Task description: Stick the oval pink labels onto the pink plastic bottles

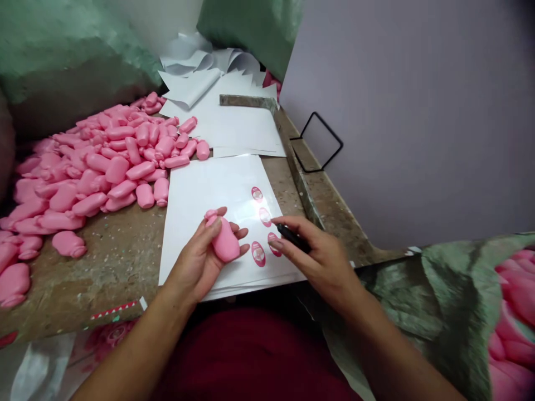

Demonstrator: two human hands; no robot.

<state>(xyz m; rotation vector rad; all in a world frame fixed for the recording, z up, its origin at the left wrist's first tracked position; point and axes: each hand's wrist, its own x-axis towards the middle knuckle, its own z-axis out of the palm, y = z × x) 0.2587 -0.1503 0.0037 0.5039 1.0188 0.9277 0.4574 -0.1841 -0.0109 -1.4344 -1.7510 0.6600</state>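
The left hand (193, 262) cradles a pink plastic bottle (224, 240) in a curled grip above a white sheet (196, 223), while the right hand (320, 259) pinches a black pen (293, 237) (probably a marker, its tip hidden) just beside oval pink labels (264, 217). A heap of pink bottles (104, 167) lies on the rough, chipped counter (104, 267), well left of the hands, and a black wire frame (321, 142) sits by its right edge

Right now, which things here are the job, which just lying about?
In use: left hand holding pink plastic bottle; right hand holding black pen; oval pink labels on white sheet.
Lying about: heaped pink bottles; loose white paper; black wire stand.
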